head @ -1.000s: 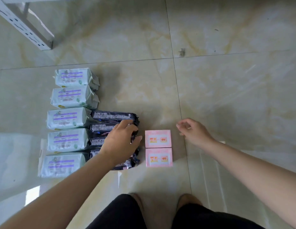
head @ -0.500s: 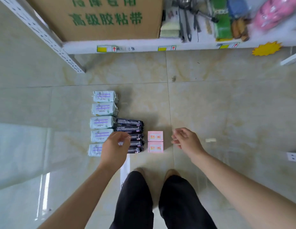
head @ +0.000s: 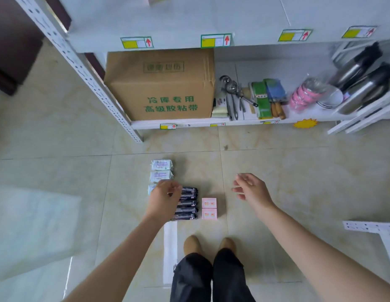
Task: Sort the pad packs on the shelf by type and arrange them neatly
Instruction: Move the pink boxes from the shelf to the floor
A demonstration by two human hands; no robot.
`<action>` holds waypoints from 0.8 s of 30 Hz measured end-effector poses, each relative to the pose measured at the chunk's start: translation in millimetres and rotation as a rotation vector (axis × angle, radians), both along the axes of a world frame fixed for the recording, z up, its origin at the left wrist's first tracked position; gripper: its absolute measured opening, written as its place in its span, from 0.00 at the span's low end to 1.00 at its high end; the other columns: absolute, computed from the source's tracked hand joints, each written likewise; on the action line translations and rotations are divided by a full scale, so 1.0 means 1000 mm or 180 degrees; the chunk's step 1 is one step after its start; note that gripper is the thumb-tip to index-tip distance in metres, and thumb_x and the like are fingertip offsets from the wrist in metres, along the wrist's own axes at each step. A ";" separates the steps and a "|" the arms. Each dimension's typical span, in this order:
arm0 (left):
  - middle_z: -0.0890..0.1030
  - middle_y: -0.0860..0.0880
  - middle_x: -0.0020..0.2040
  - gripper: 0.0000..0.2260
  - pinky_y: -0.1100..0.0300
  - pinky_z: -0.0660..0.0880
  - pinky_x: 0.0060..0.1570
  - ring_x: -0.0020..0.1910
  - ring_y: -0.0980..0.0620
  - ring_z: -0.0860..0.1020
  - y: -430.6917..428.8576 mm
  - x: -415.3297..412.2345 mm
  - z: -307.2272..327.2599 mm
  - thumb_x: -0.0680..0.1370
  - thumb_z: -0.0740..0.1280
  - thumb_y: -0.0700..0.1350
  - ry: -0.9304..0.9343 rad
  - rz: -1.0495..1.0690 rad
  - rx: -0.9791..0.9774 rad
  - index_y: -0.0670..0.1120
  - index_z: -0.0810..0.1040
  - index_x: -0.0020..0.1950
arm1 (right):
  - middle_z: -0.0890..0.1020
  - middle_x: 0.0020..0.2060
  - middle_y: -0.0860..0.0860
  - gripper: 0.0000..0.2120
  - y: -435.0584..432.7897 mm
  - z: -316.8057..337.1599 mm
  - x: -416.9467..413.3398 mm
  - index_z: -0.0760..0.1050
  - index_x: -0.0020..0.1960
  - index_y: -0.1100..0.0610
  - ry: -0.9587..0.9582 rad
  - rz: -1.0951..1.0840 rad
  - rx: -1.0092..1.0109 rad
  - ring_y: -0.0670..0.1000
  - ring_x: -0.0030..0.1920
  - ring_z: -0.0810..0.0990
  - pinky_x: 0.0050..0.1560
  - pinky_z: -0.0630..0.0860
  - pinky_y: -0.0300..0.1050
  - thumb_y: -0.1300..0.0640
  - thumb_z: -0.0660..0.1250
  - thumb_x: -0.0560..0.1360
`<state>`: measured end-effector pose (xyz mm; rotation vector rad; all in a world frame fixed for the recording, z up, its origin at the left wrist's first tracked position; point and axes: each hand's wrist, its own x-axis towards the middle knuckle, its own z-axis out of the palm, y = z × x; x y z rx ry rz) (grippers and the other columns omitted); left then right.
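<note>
Glossy beige marbled floor tiles (head: 59, 131) catch pale glare; a white perforated-steel shelving unit (head: 178, 42) holds a cardboard box (head: 161, 88) and cutlery (head: 233, 94); dark furniture (head: 13, 51) stands far left.

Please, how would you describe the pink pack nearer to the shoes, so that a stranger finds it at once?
On the tiled floor before the white shelf lie three columns of packs. The rightmost column holds two small square pink packs, beside the dark packs. The wanted pink pack is the one closer to the shoes, below its twin.
</note>
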<state>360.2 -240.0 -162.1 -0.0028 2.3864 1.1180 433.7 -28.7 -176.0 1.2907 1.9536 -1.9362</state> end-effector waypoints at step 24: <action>0.78 0.47 0.47 0.04 0.52 0.75 0.54 0.47 0.47 0.76 0.065 -0.039 0.165 0.78 0.62 0.43 0.0045 0.0113 0.0967 0.47 0.75 0.44 | 0.79 0.40 0.50 0.04 0.022 0.175 -0.017 0.74 0.43 0.52 0.0684 0.0086 0.0199 0.48 0.36 0.79 0.36 0.72 0.39 0.57 0.64 0.76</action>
